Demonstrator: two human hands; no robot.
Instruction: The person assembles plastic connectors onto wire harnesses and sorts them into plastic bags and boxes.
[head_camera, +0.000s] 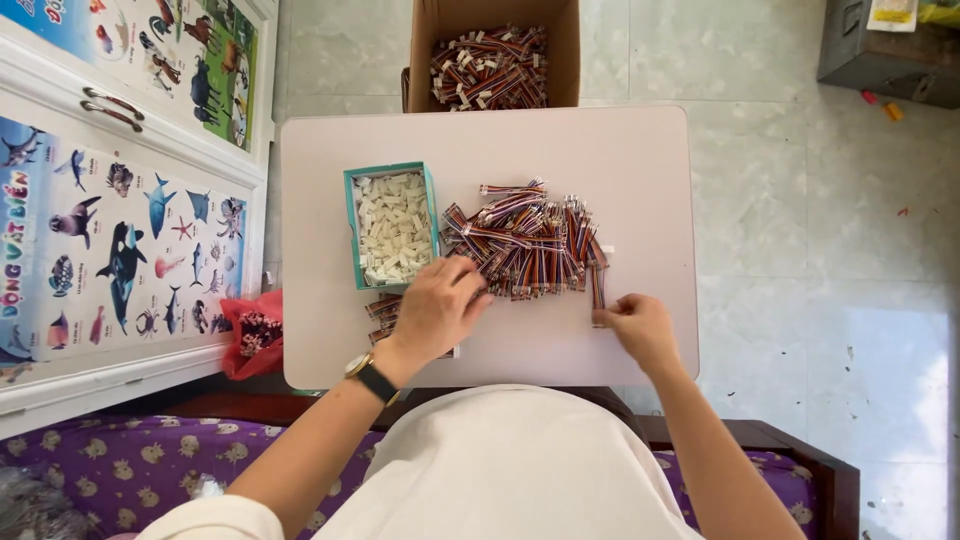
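A pile of short multicoloured wire bundles (530, 240) lies in the middle of a small pale table (640, 160). My right hand (638, 328) pinches one wire bundle (598, 290) at the pile's right edge. My left hand (435, 308), with a watch on the wrist, rests fingers-down at the pile's left edge, beside a teal box of white plastic connectors (392, 226). Whether the left fingers grip anything is hidden. A few more wire bundles (383, 311) lie under that hand's left side.
A cardboard box (494, 55) full of wire bundles stands on the tiled floor beyond the table. A white cabinet with animal posters (120, 200) runs along the left. A red bag (252, 335) sits by the table's left corner. A grey metal box (880, 50) is at top right.
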